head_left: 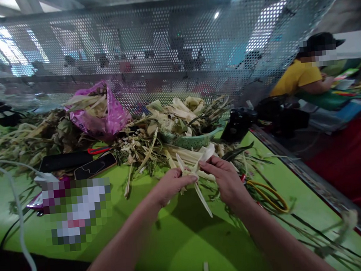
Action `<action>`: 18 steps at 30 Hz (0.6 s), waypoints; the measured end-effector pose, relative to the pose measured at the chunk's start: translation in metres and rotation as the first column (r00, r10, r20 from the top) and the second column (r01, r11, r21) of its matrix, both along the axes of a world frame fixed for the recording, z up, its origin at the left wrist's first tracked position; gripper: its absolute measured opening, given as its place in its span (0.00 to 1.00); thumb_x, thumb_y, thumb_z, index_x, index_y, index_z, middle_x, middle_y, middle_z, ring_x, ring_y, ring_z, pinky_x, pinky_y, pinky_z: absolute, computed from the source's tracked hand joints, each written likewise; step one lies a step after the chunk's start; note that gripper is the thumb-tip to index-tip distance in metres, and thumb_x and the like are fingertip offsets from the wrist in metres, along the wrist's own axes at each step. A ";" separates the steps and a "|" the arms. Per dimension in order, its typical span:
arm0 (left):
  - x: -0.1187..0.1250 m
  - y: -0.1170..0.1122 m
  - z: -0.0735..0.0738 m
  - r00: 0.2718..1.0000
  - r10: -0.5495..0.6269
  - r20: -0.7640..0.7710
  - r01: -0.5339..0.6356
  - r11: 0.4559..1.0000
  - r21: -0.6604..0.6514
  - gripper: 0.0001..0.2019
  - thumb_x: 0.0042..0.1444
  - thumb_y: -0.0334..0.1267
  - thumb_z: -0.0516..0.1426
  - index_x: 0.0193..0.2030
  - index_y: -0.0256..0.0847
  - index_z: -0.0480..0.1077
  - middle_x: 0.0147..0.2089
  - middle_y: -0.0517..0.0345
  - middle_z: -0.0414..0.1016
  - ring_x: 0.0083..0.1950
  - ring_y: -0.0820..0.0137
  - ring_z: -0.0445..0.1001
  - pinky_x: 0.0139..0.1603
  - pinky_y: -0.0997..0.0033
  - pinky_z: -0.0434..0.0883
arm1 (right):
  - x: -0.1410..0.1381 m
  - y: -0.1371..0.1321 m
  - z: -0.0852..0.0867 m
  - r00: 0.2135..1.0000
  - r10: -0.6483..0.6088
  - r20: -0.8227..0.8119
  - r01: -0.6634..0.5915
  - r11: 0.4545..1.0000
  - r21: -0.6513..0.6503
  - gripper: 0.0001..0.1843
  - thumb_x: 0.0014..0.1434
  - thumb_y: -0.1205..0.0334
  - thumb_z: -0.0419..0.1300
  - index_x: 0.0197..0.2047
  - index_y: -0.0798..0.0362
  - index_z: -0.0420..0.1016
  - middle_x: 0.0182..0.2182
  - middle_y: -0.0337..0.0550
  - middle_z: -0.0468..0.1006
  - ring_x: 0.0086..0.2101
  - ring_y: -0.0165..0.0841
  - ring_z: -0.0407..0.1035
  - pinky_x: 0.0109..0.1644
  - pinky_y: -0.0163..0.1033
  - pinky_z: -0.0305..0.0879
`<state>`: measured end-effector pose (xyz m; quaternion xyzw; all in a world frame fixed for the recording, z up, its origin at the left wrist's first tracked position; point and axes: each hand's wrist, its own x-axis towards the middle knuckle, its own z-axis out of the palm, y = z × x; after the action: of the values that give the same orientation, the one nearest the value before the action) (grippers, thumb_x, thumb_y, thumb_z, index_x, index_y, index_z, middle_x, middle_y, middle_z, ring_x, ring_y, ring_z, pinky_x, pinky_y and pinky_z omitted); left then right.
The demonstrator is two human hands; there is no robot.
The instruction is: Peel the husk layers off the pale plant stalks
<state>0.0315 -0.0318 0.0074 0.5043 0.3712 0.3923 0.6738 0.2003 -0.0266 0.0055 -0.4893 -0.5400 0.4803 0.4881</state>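
Between my two hands, above the green table [176,237], is a piece made of pale dried husk strips [201,197], with ends sticking out up, left and down. My left hand [175,184] pinches it near the middle, thumb on top. The fingers of my right hand [225,176] close on its upper right, where a broad whitish husk leaf [207,152] points up. Just behind the hands lie more husk strips. A green basket [190,141] heaped with dry husks stands farther back.
A pink plastic bag [115,116] of husks, phones [96,164] and a red-handled cutter [99,150] lie left. Yellow-handled scissors [273,199] rest by my right forearm. A white cable [18,208] hangs over the front edge. A perforated metal screen [147,41] stands behind; a person in yellow [301,76] sits right.
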 end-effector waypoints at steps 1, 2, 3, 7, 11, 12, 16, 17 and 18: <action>-0.001 0.000 0.000 0.999 0.014 -0.043 -0.014 1.000 0.004 0.11 0.44 0.40 0.64 0.35 0.37 0.76 0.33 0.53 0.76 0.34 0.70 0.70 0.35 0.74 0.65 | 0.003 0.001 0.001 0.993 -0.059 0.103 0.051 0.996 0.080 0.21 0.51 0.50 0.62 0.46 0.52 0.71 0.38 0.47 0.77 0.35 0.40 0.70 0.38 0.44 0.67; -0.003 0.001 -0.001 0.995 0.019 -0.099 -0.018 1.000 0.012 0.11 0.44 0.40 0.63 0.34 0.36 0.76 0.32 0.54 0.75 0.32 0.71 0.69 0.33 0.74 0.64 | 0.005 0.003 0.003 0.966 -0.146 0.212 0.106 0.976 0.191 0.25 0.49 0.51 0.64 0.49 0.52 0.70 0.42 0.48 0.75 0.38 0.41 0.69 0.42 0.45 0.66; -0.004 0.001 -0.001 0.986 0.016 -0.165 -0.012 1.000 0.026 0.10 0.45 0.40 0.62 0.33 0.36 0.75 0.30 0.55 0.74 0.30 0.72 0.67 0.31 0.74 0.63 | 0.007 0.003 0.006 0.916 -0.254 0.310 0.149 0.934 0.325 0.30 0.47 0.53 0.66 0.52 0.52 0.68 0.46 0.50 0.73 0.42 0.42 0.67 0.45 0.47 0.65; -0.001 0.001 -0.007 0.935 -0.051 -0.350 0.088 0.992 0.093 0.09 0.47 0.39 0.59 0.31 0.36 0.73 0.25 0.60 0.68 0.25 0.74 0.61 0.29 0.74 0.59 | 0.008 -0.003 0.019 0.755 -0.367 0.543 -0.057 0.788 0.613 0.29 0.51 0.55 0.65 0.56 0.46 0.68 0.58 0.49 0.64 0.56 0.46 0.56 0.59 0.52 0.50; 0.006 -0.001 -0.017 0.930 -0.091 -0.357 0.153 0.977 0.151 0.08 0.47 0.39 0.58 0.30 0.37 0.72 0.26 0.60 0.68 0.28 0.73 0.62 0.32 0.73 0.61 | -0.004 -0.010 0.020 0.815 -0.059 0.577 -0.280 0.831 0.481 0.06 0.55 0.56 0.63 0.36 0.46 0.78 0.43 0.44 0.76 0.48 0.41 0.65 0.54 0.48 0.56; 0.007 -0.002 -0.018 0.929 -0.100 -0.356 0.168 0.972 0.164 0.08 0.48 0.40 0.58 0.30 0.37 0.72 0.26 0.60 0.68 0.28 0.73 0.62 0.32 0.73 0.61 | -0.006 -0.010 0.018 0.840 -0.018 0.542 -0.276 0.846 0.456 0.06 0.55 0.56 0.63 0.32 0.47 0.78 0.39 0.44 0.77 0.45 0.40 0.66 0.52 0.47 0.57; 0.008 -0.006 -0.016 0.918 -0.187 -0.351 0.254 0.954 0.157 0.13 0.50 0.47 0.59 0.29 0.37 0.71 0.23 0.62 0.64 0.25 0.74 0.59 0.28 0.74 0.58 | -0.009 -0.010 0.014 0.917 -0.053 0.395 -0.124 0.904 0.409 0.06 0.53 0.57 0.64 0.27 0.48 0.76 0.30 0.41 0.77 0.39 0.39 0.67 0.47 0.44 0.60; 0.008 -0.007 -0.015 0.912 -0.205 -0.356 0.273 0.950 0.152 0.14 0.50 0.48 0.59 0.29 0.37 0.70 0.22 0.63 0.63 0.25 0.74 0.57 0.27 0.74 0.57 | -0.009 -0.009 0.013 0.923 -0.072 0.377 -0.093 0.911 0.401 0.06 0.53 0.58 0.64 0.27 0.48 0.76 0.29 0.41 0.77 0.38 0.39 0.67 0.46 0.44 0.60; 0.009 -0.008 -0.013 0.907 -0.218 -0.361 0.288 0.945 0.153 0.14 0.50 0.49 0.59 0.29 0.37 0.70 0.22 0.63 0.62 0.24 0.74 0.57 0.27 0.74 0.56 | -0.008 -0.009 0.013 0.927 -0.087 0.366 -0.070 0.916 0.394 0.06 0.53 0.58 0.64 0.27 0.49 0.76 0.29 0.41 0.76 0.38 0.38 0.67 0.45 0.43 0.59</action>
<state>0.0401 -0.0399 -0.0059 0.6743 0.3710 0.2441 0.5900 0.1923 -0.0360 0.0186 -0.4643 -0.7078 0.2549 0.4675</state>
